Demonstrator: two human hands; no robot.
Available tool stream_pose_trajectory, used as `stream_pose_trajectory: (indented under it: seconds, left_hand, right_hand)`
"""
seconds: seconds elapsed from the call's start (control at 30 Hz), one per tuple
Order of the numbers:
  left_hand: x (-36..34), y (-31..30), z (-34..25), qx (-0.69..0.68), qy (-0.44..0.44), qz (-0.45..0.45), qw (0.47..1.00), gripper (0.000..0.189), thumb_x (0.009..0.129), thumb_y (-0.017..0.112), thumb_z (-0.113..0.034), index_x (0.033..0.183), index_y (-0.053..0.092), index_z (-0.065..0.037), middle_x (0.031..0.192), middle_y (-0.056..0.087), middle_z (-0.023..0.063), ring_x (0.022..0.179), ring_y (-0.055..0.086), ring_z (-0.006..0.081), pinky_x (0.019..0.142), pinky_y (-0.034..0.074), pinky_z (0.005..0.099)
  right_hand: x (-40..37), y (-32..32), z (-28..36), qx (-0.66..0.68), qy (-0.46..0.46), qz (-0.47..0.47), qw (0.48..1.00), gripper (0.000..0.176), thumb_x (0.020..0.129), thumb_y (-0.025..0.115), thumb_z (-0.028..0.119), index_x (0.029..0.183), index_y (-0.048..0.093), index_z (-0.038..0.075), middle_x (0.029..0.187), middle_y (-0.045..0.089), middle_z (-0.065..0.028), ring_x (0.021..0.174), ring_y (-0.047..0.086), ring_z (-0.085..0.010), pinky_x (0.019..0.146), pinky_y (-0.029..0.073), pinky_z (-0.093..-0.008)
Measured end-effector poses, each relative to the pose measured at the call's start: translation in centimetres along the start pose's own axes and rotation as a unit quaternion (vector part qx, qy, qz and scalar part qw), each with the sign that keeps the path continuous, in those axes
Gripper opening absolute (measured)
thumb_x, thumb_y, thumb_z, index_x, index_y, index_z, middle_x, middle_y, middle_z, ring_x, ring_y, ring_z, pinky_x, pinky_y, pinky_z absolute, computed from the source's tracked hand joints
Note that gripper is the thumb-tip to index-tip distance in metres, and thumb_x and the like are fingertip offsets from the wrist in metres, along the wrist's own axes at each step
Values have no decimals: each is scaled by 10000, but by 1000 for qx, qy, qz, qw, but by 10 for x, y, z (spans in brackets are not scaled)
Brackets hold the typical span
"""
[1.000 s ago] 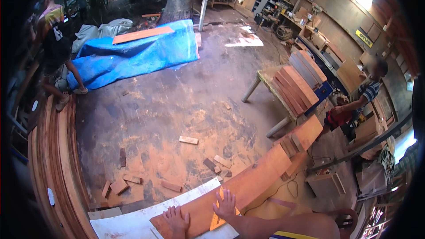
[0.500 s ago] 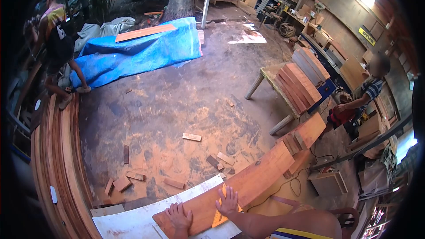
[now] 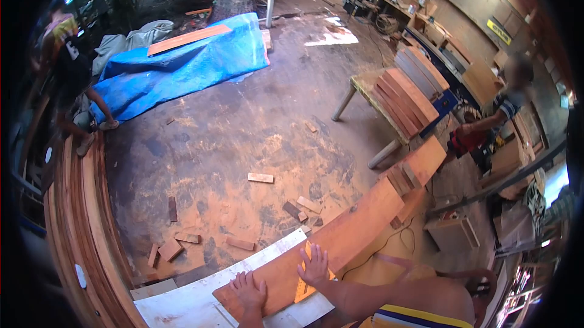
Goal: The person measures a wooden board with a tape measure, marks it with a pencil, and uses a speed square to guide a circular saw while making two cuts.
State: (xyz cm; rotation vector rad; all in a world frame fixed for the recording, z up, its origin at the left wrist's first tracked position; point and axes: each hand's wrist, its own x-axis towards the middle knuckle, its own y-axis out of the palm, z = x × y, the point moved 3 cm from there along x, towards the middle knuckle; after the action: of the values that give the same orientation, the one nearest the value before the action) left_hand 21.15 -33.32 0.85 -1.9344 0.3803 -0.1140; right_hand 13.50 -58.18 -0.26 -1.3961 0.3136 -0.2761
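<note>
A long reddish-brown board lies across a white panel at the bottom of the view. My left hand rests flat on the board's near end, fingers spread. To its right, my right hand presses down with spread fingers on a yellow triangular square, which lies across the board. The palm hides part of the square.
Wood offcuts and sawdust dot the floor. Long planks run along the left, where a person stands. A table holds stacked boards; another person is at the right. A blue tarp lies behind.
The whole view has shifted slightly. Both hands keep nearly the same places on the board and the square.
</note>
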Motion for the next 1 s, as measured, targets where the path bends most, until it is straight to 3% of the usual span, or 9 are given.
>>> stream_pose_trajectory:
  seconds: [0.1,0.27,0.4,0.63,0.83,1.0]
  left_hand:
    - [1,0,-1,16,-2,7,1000,621,786,707,-445,1292,562,-116,1335,539,124,1379,378,339,1194,154,607]
    - [3,-8,-7,14,14,31,999,584,827,687,-388,1303,548,-80,1378,514,158,1388,381,344,1196,151,596]
    - [-1,-4,-10,33,22,-2,999,583,836,692,-363,1309,547,-55,1372,522,161,1387,393,340,1188,177,595]
    - [1,-9,-13,30,14,-4,999,603,829,683,-394,1303,564,-40,1366,538,191,1379,406,370,1180,181,607]
    - [1,0,-3,38,30,-25,999,569,830,676,-406,1253,578,-39,1343,550,180,1347,434,363,1166,209,600]
    - [-1,-18,-15,17,16,-3,1000,590,821,682,-367,1277,561,-14,1350,541,183,1362,412,370,1184,174,603]
  right_hand:
    - [-1,1,0,6,1,-6,1000,747,927,552,495,1570,314,201,1617,229,-243,1513,188,-405,1189,134,-635]
    - [5,-11,2,1,30,95,995,704,974,469,510,1586,281,216,1634,197,-232,1526,160,-380,1203,109,-611]
    - [8,-12,3,-13,51,165,985,688,1002,419,512,1602,221,241,1655,160,-202,1540,112,-356,1213,77,-586]
    - [9,-17,3,-30,56,187,980,679,1005,409,507,1601,222,242,1662,152,-190,1544,104,-348,1214,81,-581]
    - [11,-17,5,-20,38,139,989,667,997,430,480,1590,252,231,1644,175,-216,1532,136,-371,1209,89,-592]
    - [9,-17,8,-33,46,151,987,674,995,434,487,1594,239,245,1644,185,-205,1531,146,-359,1209,98,-588]
